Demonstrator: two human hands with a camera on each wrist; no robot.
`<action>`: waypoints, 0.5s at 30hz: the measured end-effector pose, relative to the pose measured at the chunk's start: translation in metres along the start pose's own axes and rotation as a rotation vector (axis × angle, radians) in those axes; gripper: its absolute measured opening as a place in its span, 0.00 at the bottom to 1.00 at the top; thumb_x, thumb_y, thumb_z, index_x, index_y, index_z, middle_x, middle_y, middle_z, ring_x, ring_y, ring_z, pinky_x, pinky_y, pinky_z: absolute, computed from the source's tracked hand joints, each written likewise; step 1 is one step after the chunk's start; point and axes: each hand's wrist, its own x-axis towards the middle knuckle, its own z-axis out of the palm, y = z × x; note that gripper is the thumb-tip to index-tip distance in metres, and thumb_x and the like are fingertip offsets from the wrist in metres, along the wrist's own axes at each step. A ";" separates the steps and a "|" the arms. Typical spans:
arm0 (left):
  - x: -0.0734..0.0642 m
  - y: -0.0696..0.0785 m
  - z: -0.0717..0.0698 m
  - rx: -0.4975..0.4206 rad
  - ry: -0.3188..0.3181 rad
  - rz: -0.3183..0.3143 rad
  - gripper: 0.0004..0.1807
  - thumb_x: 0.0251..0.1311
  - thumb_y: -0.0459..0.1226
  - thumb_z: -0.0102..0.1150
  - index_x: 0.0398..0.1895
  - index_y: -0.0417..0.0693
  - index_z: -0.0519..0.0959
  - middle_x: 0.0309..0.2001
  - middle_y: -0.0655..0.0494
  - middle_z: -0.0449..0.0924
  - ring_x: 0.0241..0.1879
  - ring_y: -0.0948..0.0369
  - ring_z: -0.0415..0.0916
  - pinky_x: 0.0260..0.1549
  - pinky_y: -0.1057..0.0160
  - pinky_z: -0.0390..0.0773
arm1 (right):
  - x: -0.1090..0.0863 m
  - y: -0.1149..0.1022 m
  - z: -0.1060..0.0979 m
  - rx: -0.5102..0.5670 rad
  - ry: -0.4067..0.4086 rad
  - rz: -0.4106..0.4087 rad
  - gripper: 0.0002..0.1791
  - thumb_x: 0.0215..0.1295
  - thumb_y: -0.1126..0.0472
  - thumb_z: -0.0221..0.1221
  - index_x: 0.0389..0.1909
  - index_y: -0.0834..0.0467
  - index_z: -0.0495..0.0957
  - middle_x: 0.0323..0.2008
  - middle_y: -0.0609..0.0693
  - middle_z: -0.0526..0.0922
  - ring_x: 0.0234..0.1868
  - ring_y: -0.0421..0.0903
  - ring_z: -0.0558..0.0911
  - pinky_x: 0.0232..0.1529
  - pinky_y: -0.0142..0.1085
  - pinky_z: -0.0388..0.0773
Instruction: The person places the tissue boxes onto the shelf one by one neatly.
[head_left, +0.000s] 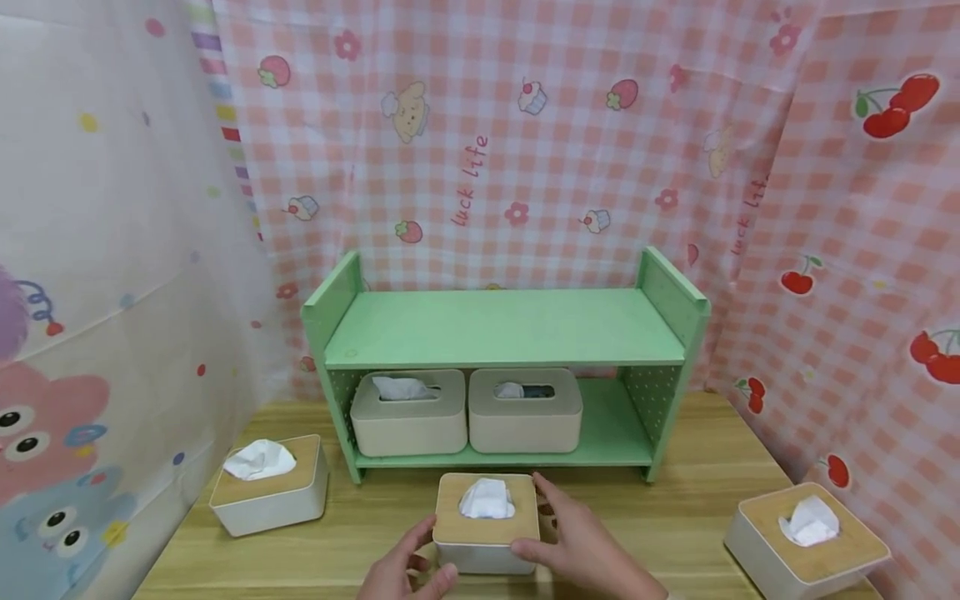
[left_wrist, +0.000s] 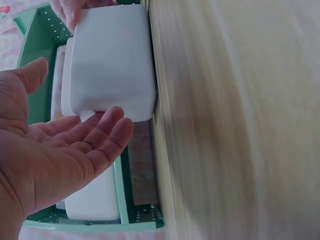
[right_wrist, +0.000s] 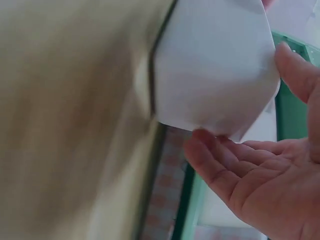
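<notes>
A white tissue box [head_left: 487, 533] with a wooden lid and a tuft of tissue stands on the table, in front of the green shelf. My left hand [head_left: 408, 567] is at its left side, fingers extended and thumb held away from the box. From the right, my right hand [head_left: 581, 542] has its fingertips along the box's side and its thumb near the front corner. Both wrist views show the plain white front of the box, with the left fingers [left_wrist: 112, 117] and right fingers [right_wrist: 202, 142] at its sides, loosely straight.
Two beige tissue boxes [head_left: 408, 433] stand side by side on the lower level of the green shelf [head_left: 502, 329]. Another wood-lidded box [head_left: 273, 504] sits at the table's left, and one more [head_left: 772, 554] at its right. Patterned curtains [head_left: 562, 167] hang around the table.
</notes>
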 end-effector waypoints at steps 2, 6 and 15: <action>0.001 -0.001 -0.001 -0.019 -0.004 0.008 0.48 0.72 0.56 0.65 0.80 0.31 0.61 0.71 0.26 0.72 0.49 0.57 0.79 0.40 0.65 0.80 | -0.003 0.004 0.000 0.085 -0.025 0.014 0.56 0.68 0.41 0.71 0.81 0.71 0.56 0.72 0.71 0.73 0.62 0.62 0.84 0.57 0.55 0.85; 0.004 -0.006 -0.005 -0.048 -0.026 0.039 0.43 0.77 0.54 0.58 0.78 0.27 0.63 0.69 0.24 0.73 0.46 0.55 0.82 0.38 0.65 0.82 | -0.007 0.013 0.000 0.230 -0.079 0.011 0.49 0.74 0.47 0.68 0.79 0.74 0.58 0.72 0.73 0.73 0.60 0.60 0.86 0.56 0.49 0.87; 0.013 -0.014 -0.017 -0.103 -0.104 -0.030 0.42 0.81 0.54 0.53 0.78 0.27 0.62 0.63 0.29 0.80 0.51 0.49 0.85 0.46 0.50 0.88 | -0.009 0.034 -0.009 0.379 -0.178 -0.028 0.41 0.78 0.53 0.64 0.81 0.70 0.59 0.72 0.72 0.73 0.62 0.59 0.85 0.55 0.40 0.87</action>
